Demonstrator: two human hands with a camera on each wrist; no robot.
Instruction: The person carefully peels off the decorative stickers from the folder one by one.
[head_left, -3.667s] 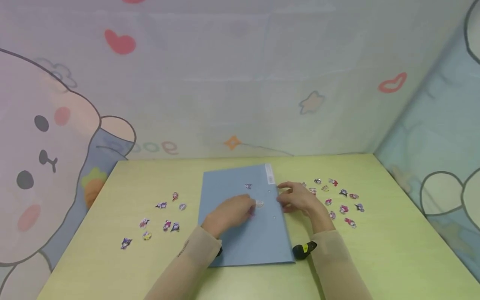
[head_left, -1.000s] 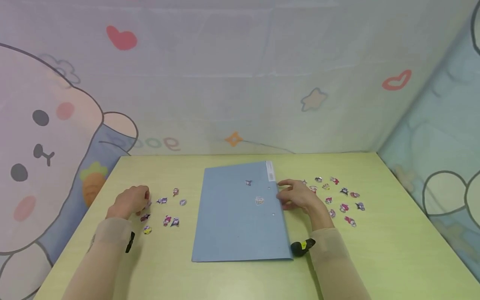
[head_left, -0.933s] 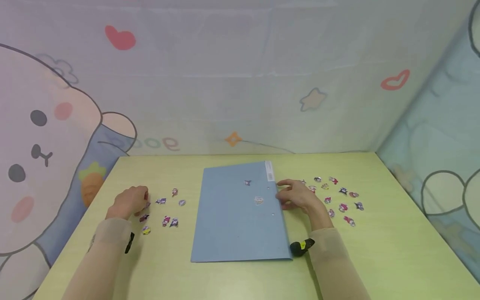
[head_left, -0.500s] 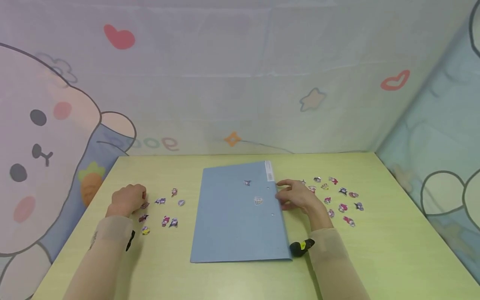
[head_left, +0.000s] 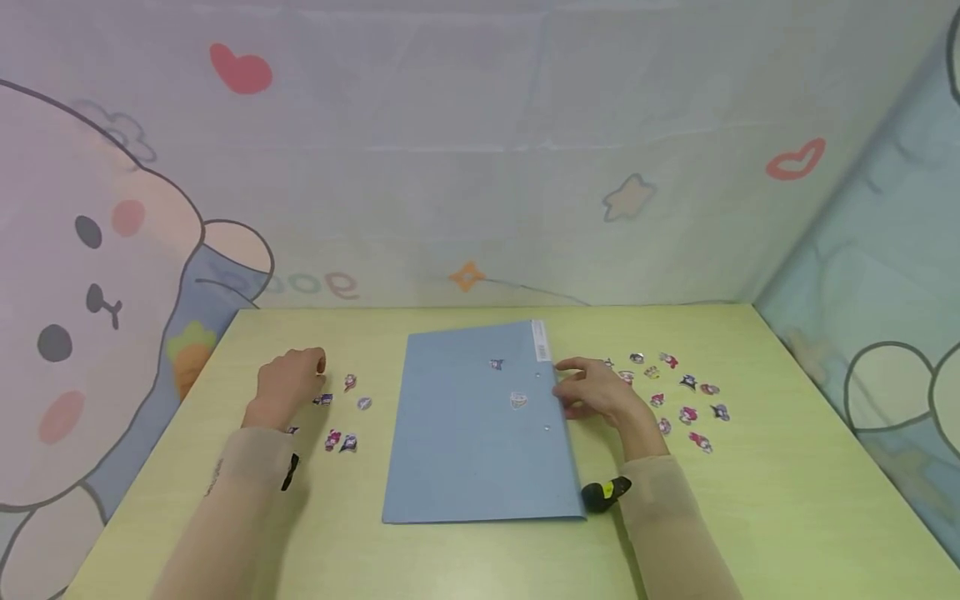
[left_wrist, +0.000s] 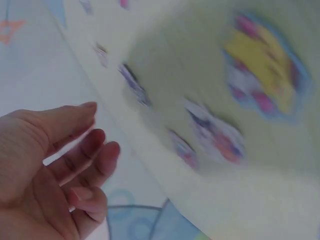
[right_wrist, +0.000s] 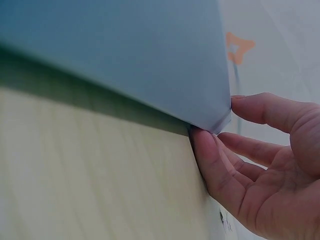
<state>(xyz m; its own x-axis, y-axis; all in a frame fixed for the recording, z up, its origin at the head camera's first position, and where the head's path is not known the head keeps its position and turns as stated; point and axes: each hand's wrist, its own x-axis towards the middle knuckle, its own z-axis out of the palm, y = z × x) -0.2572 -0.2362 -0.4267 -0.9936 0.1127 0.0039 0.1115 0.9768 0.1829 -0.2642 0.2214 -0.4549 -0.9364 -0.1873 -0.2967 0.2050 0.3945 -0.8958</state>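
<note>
My left hand (head_left: 288,385) hovers over the left group of small cartoon stickers (head_left: 348,442). In the left wrist view its fingers are loosely bent, with nothing visible between them. Beyond the fingertips a blurred yellow sticker (left_wrist: 265,70) and a purple-and-white sticker (left_wrist: 217,135) appear. A light-blue folder (head_left: 465,450) lies in the middle, bearing a purple sticker (head_left: 497,364) and a pale sticker (head_left: 518,400). My right hand (head_left: 600,392) touches the folder's right edge with spread fingertips. Up close, the fingers (right_wrist: 210,155) meet that edge, with a gap between thumb and forefinger.
Another group of several stickers (head_left: 688,413) lies right of the folder, close to my right hand. A white barcode label (head_left: 541,342) sits at the folder's upper right corner. The pale yellow table (head_left: 810,492) ends at a printed cloth backdrop (head_left: 420,217).
My left hand went from the folder to the left stickers, then shifted right and away from me over them. The pale sticker on the folder is now uncovered. My right hand stays at the edge.
</note>
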